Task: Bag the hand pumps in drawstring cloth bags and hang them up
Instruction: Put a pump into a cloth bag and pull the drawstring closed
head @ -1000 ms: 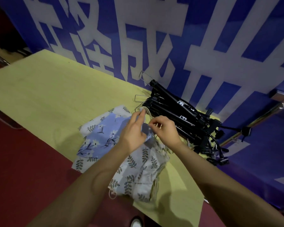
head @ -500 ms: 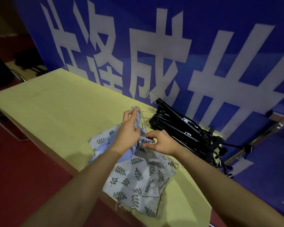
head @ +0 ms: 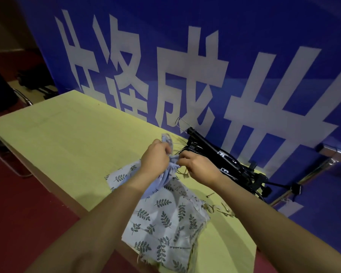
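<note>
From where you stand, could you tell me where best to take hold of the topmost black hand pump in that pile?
Probably the bare stretch of the topmost black hand pump barrel near its far end, coming from above. That end lies highest and clear of the pile; the near end is tangled in hoses.

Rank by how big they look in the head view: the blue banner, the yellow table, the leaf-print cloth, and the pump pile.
1. blue banner
2. yellow table
3. leaf-print cloth; nearer the camera, so unsure against the next
4. pump pile
</note>
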### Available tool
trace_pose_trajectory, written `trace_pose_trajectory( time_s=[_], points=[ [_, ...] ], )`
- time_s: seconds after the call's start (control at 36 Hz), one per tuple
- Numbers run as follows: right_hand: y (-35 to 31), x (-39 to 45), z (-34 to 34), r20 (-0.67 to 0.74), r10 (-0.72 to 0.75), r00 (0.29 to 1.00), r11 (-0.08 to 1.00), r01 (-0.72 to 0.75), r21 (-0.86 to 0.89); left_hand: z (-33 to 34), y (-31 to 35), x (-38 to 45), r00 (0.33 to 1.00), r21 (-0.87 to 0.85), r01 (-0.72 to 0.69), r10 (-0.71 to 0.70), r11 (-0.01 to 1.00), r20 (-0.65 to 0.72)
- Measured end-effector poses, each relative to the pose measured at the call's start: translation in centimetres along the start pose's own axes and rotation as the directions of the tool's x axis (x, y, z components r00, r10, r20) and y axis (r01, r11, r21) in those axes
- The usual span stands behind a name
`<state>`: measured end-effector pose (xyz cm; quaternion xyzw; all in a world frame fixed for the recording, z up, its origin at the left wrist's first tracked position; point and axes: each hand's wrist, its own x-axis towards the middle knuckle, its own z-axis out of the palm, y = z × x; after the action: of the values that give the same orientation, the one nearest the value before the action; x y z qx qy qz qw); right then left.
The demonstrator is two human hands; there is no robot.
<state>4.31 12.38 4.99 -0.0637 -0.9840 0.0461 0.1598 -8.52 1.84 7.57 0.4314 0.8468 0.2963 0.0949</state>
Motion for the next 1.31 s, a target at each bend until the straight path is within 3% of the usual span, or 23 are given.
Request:
trace_pose_trajectory(
  time_s=[0.06,0.28,0.47,0.61,0.72,0.83,0.92,1.14,1.31],
  points=[
    [0.6,-0.3,0.2,0.004,-0.006,1.000,1.000,0.006,-0.011,-0.2,0.1,0.5,0.999,0.052,0.008,-0.010,0.999,0.039],
    [2.5,-1.9,1.0,0.098,0.150,0.984,0.989,-0.151,0.004,-0.1,0.0,2.1,0.996,0.134,0.080,-0.074,0.988,-0.045],
    [4.7,-4.1,2.2,0.214,0.282,0.935,0.942,-0.313,0.125,2.4,0.5,2.8,0.996,0.150,-0.006,-0.008,0.989,0.093],
    [6.2,-4.8,1.8,0.070,0.512,0.856,0.784,-0.499,0.370,5.4,2.0,3.1,0.988,0.089,-0.040,0.026,0.995,0.154],
    [9.3,-4.5,2.1,0.061,0.623,0.780,0.766,-0.624,0.154,7.1,3.1,4.0,0.985,0.092,-0.024,0.008,0.995,0.173],
    [12.8,-3.9,3.5,0.216,0.715,0.665,0.691,-0.719,-0.078,8.3,3.7,5.5,0.986,0.087,-0.037,0.022,0.995,0.167],
    [14.8,-3.5,4.7,0.260,0.741,0.619,0.668,-0.718,-0.195,9.3,3.8,6.6,0.980,0.078,-0.042,0.026,0.996,0.195],
    [17.2,-1.9,7.3,0.214,0.771,0.600,0.630,-0.669,-0.393,10.7,3.6,8.3,0.977,0.122,0.014,-0.040,0.992,0.208],
    [18.0,-1.6,7.6,0.258,0.754,0.604,0.657,-0.683,-0.319,10.6,3.8,9.1,0.972,0.157,0.012,-0.049,0.987,0.229]
  ],
)
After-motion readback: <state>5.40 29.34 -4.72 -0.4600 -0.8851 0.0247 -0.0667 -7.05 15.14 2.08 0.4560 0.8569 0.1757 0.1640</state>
